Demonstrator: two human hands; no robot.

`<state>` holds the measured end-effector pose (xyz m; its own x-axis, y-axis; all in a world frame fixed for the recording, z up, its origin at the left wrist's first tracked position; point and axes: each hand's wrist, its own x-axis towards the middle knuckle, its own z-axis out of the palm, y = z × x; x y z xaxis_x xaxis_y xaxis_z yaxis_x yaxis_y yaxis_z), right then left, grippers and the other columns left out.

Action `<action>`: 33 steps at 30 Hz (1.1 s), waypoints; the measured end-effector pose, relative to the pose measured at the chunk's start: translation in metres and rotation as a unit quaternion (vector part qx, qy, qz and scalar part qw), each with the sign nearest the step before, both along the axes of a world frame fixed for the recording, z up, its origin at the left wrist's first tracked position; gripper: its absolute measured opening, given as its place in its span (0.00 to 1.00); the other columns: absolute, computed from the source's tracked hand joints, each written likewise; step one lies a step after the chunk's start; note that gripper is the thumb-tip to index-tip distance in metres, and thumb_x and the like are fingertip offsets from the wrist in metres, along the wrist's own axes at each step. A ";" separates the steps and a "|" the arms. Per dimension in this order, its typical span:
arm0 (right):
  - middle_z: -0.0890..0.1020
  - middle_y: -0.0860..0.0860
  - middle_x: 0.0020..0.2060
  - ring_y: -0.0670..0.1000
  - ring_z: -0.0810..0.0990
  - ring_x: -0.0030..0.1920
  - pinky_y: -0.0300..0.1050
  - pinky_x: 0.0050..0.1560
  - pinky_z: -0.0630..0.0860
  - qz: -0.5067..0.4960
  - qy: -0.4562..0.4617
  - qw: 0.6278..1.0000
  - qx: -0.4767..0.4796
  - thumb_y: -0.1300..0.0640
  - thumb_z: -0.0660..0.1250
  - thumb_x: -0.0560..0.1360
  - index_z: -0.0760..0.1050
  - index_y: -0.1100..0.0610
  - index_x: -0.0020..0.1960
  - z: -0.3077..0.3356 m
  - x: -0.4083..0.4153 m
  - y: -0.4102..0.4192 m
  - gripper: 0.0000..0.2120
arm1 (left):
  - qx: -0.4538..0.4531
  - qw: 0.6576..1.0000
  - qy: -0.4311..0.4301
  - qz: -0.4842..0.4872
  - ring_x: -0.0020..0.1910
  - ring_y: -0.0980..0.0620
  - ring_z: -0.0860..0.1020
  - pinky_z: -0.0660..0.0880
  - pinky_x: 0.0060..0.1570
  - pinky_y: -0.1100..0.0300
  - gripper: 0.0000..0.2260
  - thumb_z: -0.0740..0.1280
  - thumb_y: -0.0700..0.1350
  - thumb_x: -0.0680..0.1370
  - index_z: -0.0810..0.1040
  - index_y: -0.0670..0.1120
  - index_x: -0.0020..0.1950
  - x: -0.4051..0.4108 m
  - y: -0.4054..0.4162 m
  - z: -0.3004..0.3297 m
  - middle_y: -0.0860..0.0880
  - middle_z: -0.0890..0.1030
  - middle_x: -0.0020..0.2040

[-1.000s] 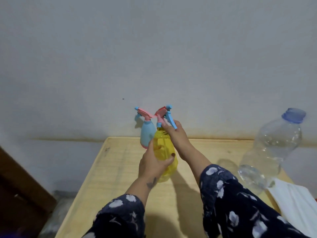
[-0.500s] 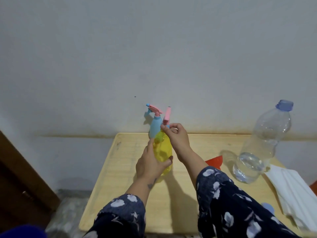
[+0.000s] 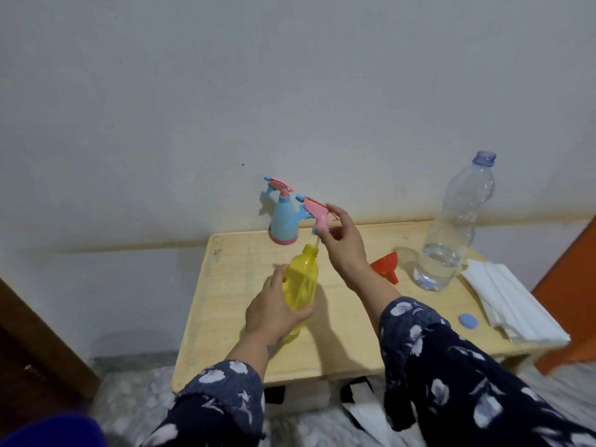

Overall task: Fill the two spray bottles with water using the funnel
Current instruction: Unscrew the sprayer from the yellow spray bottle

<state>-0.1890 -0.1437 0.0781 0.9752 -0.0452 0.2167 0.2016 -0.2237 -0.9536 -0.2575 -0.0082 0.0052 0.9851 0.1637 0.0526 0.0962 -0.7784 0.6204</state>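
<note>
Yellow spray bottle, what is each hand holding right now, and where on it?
The left hand grips the yellow bottle around its body. The right hand pinches the pink trigger head at its collar, lifted off with the tube still in the neck.

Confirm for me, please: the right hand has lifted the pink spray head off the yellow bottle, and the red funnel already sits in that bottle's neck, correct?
Not quite. In the head view the red funnel lies on the table, beside the water bottle, not in the neck. The rest holds: the right hand holds the pink spray head above the yellow bottle.
</note>
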 end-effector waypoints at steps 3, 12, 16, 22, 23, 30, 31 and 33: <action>0.81 0.49 0.41 0.50 0.79 0.44 0.39 0.43 0.72 -0.057 -0.012 0.996 0.063 0.56 0.65 0.76 0.68 0.43 0.67 0.016 0.002 -0.013 0.22 | 0.001 1.000 0.006 -0.025 0.62 0.51 0.74 0.75 0.50 0.55 0.42 0.74 0.61 0.67 0.56 0.58 0.74 -0.005 0.007 -0.003 0.56 0.70 0.68; 0.79 0.48 0.42 0.48 0.78 0.42 0.48 0.52 0.77 -0.160 -0.018 0.981 0.113 0.55 0.63 0.78 0.64 0.45 0.71 0.063 0.021 -0.057 0.23 | -0.017 1.000 0.000 0.007 0.62 0.48 0.73 0.76 0.51 0.52 0.41 0.75 0.58 0.67 0.57 0.56 0.74 0.001 0.028 -0.005 0.52 0.69 0.69; 0.80 0.45 0.46 0.52 0.79 0.51 0.49 0.54 0.77 -0.124 0.036 0.991 0.021 0.57 0.62 0.78 0.63 0.47 0.73 0.037 0.023 -0.068 0.25 | -0.042 0.999 -0.020 0.023 0.61 0.47 0.74 0.75 0.48 0.53 0.40 0.75 0.59 0.67 0.57 0.57 0.73 0.014 0.024 0.002 0.52 0.70 0.68; 0.79 0.55 0.54 0.57 0.81 0.50 0.44 0.43 0.76 -0.053 0.193 0.967 -0.156 0.61 0.64 0.76 0.63 0.52 0.74 -0.041 0.026 -0.093 0.27 | -0.087 0.994 -0.050 0.043 0.63 0.47 0.74 0.75 0.54 0.50 0.41 0.75 0.59 0.67 0.57 0.57 0.73 0.043 0.008 0.009 0.52 0.72 0.68; 0.79 0.55 0.55 0.56 0.80 0.52 0.43 0.45 0.75 -0.033 0.209 0.955 -0.206 0.62 0.64 0.76 0.63 0.54 0.74 -0.049 0.025 -0.098 0.27 | -0.090 0.994 -0.050 0.045 0.63 0.47 0.74 0.75 0.54 0.49 0.41 0.76 0.59 0.67 0.56 0.57 0.73 0.048 0.005 0.009 0.52 0.72 0.68; 0.76 0.55 0.65 0.56 0.76 0.61 0.45 0.56 0.72 -0.016 0.240 0.902 -0.358 0.55 0.62 0.79 0.70 0.54 0.70 -0.092 0.029 -0.121 0.20 | -0.106 0.991 -0.042 0.064 0.64 0.45 0.74 0.74 0.56 0.48 0.41 0.76 0.59 0.67 0.57 0.56 0.74 0.078 -0.014 0.005 0.51 0.72 0.68; 0.78 0.56 0.62 0.56 0.77 0.58 0.44 0.53 0.72 -0.027 0.232 0.902 -0.363 0.54 0.62 0.79 0.72 0.55 0.68 -0.096 0.031 -0.123 0.18 | -0.106 0.991 -0.042 0.065 0.64 0.45 0.74 0.74 0.56 0.48 0.41 0.76 0.59 0.67 0.57 0.56 0.74 0.083 -0.017 0.004 0.51 0.72 0.69; 0.80 0.56 0.57 0.55 0.78 0.52 0.43 0.48 0.71 -0.055 0.229 0.905 -0.354 0.55 0.62 0.79 0.77 0.56 0.62 -0.103 0.033 -0.124 0.14 | -0.106 0.991 -0.043 0.065 0.64 0.45 0.73 0.74 0.56 0.49 0.41 0.75 0.59 0.67 0.57 0.55 0.74 0.091 -0.022 0.003 0.50 0.72 0.69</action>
<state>-0.1562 -0.2680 -0.0244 0.9679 -0.1557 -0.1974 -0.2400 -0.8064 -0.5405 -0.1670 -0.0300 0.0083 0.9485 0.3048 0.0863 0.1265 -0.6142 0.7789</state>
